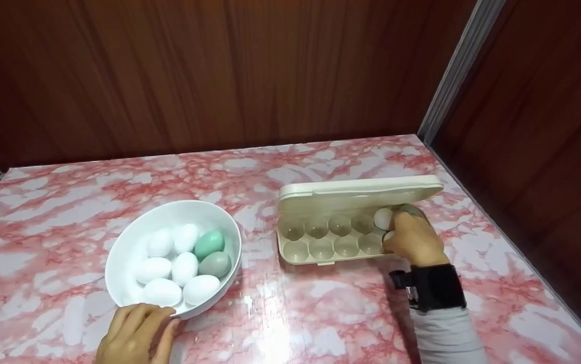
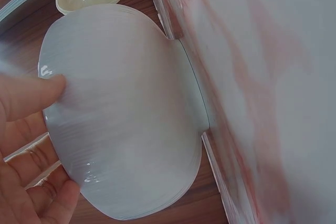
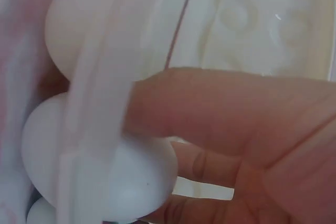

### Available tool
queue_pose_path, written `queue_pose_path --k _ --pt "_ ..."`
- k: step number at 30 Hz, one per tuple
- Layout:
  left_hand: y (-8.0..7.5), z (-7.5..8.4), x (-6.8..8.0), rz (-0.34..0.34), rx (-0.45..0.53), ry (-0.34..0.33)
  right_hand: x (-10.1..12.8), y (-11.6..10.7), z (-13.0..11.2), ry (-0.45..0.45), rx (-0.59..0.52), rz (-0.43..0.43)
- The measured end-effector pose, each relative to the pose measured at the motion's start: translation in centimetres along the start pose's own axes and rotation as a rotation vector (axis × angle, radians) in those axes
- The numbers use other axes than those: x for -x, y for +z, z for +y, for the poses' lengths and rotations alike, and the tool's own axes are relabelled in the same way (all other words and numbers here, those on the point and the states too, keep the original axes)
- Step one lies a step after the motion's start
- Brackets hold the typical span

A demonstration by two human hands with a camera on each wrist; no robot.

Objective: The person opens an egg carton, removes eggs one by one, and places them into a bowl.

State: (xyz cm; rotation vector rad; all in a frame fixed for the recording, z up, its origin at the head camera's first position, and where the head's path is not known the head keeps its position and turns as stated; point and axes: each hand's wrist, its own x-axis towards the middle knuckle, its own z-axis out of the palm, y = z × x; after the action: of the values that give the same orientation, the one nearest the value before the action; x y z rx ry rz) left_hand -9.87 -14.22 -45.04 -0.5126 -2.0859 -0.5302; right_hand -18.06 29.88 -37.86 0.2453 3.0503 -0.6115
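While hands hold bowl edge and egg, open tabletop between

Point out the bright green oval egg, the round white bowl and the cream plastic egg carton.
Bright green oval egg (image 1: 210, 245): head view, middle of its shell.
Round white bowl (image 1: 122, 263): head view, left inner wall.
Cream plastic egg carton (image 1: 340, 226): head view, back-row cup, third from left.

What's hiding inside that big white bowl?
The white bowl has six white eggs, a green egg and a grey egg showing. Whatever lies underneath them can't be seen, because the eggs cover it.
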Motion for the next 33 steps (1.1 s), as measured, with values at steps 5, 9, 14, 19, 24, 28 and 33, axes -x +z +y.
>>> queue_pose_path --k 5,9,14,19,24,28,33 --pt "0.16 -0.02 -0.1 0.022 0.002 0.008 0.07 -0.23 0.18 -0.003 -0.053 0.004" --pt "0.18 0.02 -0.13 0.019 0.002 0.007 0.06 -0.44 0.22 -0.005 -0.094 0.012" --pt "0.09 -0.04 -0.1 0.014 -0.001 0.015 0.13 -0.59 0.08 -0.002 -0.106 0.005" --pt "0.16 -0.15 -0.17 0.034 0.012 0.029 0.14 -0.63 -0.24 -0.01 -0.106 0.007" --pt "0.15 -0.08 -0.13 0.031 0.015 0.024 0.15 -0.74 -0.3 -0.01 -0.103 0.007" --pt "0.22 -0.08 -0.07 0.037 0.007 0.027 0.18 -0.81 -0.27 -0.008 -0.105 -0.002" --pt "0.2 -0.05 0.02 0.029 0.008 0.017 0.32 -0.89 -0.39 -0.026 -0.102 0.007"
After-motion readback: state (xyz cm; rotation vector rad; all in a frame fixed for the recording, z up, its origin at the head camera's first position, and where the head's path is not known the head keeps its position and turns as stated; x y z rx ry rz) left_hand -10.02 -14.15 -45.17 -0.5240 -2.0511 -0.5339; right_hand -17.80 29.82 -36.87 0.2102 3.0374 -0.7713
